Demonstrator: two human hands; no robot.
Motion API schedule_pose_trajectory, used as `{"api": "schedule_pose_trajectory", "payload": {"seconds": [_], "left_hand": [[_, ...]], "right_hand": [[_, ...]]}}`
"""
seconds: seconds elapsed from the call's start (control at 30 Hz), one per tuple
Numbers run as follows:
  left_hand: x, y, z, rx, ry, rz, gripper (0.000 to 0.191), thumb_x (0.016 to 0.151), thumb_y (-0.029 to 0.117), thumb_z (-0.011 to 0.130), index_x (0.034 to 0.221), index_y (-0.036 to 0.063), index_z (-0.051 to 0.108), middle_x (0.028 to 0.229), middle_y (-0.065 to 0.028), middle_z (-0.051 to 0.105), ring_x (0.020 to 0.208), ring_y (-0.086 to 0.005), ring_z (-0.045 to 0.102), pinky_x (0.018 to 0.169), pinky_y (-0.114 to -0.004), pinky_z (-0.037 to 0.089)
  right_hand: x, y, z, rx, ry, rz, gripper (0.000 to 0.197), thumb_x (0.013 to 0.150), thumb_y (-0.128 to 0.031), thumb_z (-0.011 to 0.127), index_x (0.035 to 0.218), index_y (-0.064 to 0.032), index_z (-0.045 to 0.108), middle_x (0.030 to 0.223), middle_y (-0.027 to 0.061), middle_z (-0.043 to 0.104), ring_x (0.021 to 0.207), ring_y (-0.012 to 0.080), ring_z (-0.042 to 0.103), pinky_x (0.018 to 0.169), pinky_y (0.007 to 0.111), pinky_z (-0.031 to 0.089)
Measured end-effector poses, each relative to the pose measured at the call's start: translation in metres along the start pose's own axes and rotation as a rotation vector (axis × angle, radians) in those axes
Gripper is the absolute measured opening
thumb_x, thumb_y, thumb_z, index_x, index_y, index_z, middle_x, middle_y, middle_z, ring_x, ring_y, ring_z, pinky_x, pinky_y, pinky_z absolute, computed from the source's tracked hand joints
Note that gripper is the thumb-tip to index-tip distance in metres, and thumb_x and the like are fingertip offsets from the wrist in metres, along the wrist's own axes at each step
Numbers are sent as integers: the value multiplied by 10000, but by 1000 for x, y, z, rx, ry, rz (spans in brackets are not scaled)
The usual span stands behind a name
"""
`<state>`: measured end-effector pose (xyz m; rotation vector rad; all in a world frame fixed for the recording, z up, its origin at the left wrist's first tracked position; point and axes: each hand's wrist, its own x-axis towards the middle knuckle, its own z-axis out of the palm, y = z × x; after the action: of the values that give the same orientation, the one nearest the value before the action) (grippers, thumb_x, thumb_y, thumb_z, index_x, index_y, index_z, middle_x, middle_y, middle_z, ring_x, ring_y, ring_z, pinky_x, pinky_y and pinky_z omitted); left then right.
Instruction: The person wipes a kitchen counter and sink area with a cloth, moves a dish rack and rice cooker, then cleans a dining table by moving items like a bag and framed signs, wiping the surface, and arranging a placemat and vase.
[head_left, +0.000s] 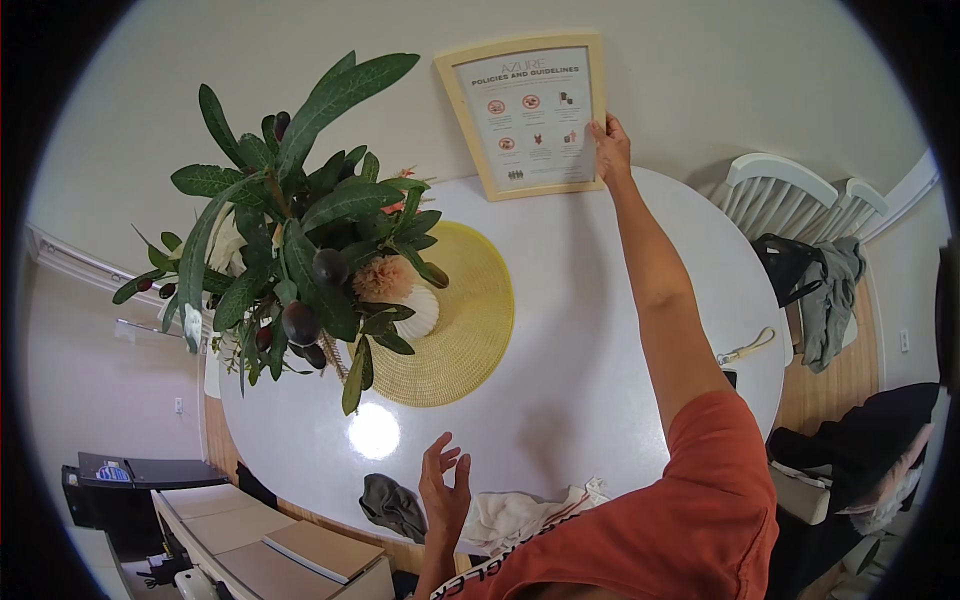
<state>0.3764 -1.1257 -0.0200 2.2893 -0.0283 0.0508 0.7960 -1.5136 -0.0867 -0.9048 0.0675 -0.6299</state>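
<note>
My right hand (613, 150) grips the right side of a light wooden picture frame (487, 191), which holds a printed sheet with writing and small pictures. The frame stands tilted at the far edge of the white oval table (555, 315), near the wall. Above the near part of the table, my left hand (444, 480) is raised with fingers apart and nothing in it. Close to it lie a dark grey cloth (391, 506) and a white cloth with red stripes (502, 517). An artificial plant arrangement (300, 225) with a white ribbed vase (418, 313) stands on a round yellow woven placemat (465, 337).
A strap (746, 346) lies at the table's right edge beside a dark object. White chairs (780, 184) stand at the right, with a grey garment (829, 300) and a black bag (784, 262). Beige cabinets (277, 532) are at the lower left.
</note>
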Motion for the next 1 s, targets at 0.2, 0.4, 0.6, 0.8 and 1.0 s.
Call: {"api": "schedule_pose_trajectory", "payload": {"seconds": [0.2,0.4,0.6,0.8,1.0], "left_hand": [[-3,1,3,-19,13,8,342,809,52,588,1117,-24,460,1107,-161,542,833,-245,615,690,-308,510],[-13,-11,-9,-18,42,13,358,799,-7,580,1130,-30,445,1148,-164,514,838,-200,614,681,-273,521],[-31,-30,-19,-197,21,18,414,801,69,606,1179,19,442,1145,-141,505,873,-243,584,727,-320,478],[-51,-45,-57,-186,-50,97,376,806,55,595,1157,15,467,1125,-156,513,879,-236,592,705,-297,482],[-96,-128,-144,-247,77,66,321,805,67,586,1114,30,505,1126,-156,506,823,-216,585,673,-287,486]], "right_hand": [[-4,-1,6,-38,-7,-45,339,820,17,557,1151,18,482,1036,77,551,922,133,524,835,243,410],[-26,-18,9,-252,-26,22,466,812,-33,592,1231,8,391,1077,96,545,960,153,527,853,262,411],[-121,-65,-29,-616,8,113,361,843,-195,578,1179,-95,493,971,34,582,913,100,516,761,267,420],[-295,-108,-27,-775,-66,288,244,843,-179,576,1059,-65,584,881,9,586,797,82,524,703,237,425],[-463,-125,22,-931,-202,271,210,830,-175,588,997,-50,609,851,24,598,776,89,527,707,229,416]]}}
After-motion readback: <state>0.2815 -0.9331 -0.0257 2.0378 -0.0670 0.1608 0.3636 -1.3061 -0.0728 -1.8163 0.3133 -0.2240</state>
